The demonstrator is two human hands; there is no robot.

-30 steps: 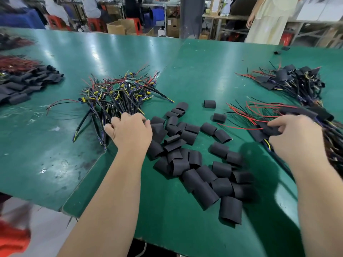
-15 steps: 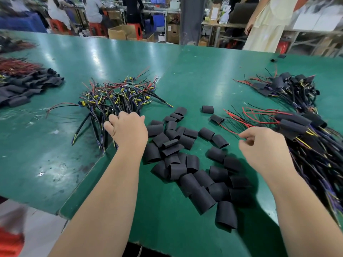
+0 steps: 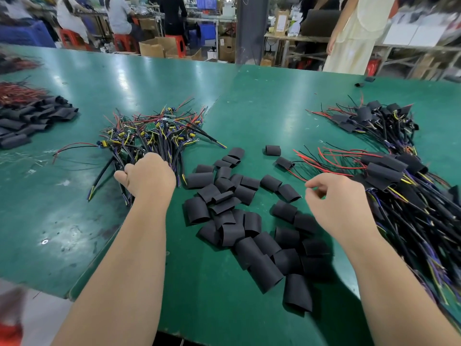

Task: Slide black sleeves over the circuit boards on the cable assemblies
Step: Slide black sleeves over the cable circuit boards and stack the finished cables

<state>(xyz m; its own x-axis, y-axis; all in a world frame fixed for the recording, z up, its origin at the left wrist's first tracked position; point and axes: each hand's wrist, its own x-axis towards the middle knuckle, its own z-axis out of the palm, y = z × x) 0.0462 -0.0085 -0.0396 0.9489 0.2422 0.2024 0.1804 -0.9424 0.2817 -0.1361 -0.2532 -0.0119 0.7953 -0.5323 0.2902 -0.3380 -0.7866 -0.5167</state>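
Observation:
A heap of bare cable assemblies (image 3: 152, 136) with small circuit boards and coloured wires lies left of centre on the green table (image 3: 249, 101). My left hand (image 3: 147, 176) is curled around cables at the near end of this heap. Several loose black sleeves (image 3: 239, 216) are scattered in the middle. My right hand (image 3: 336, 203) hovers over the right side of the sleeves with fingers loosely curled and nothing in them. Sleeved assemblies (image 3: 394, 171) are piled on the right.
A second pile of sleeved assemblies (image 3: 374, 118) lies at the far right. More black sleeves (image 3: 32, 118) and red wires (image 3: 17, 92) sit at the far left. The table's near edge steps at the lower left. People stand and sit beyond the table.
My right hand has left the sleeved pile on the right and moved left toward the loose sleeves, holding nothing. My left hand has stayed on the bare cable heap.

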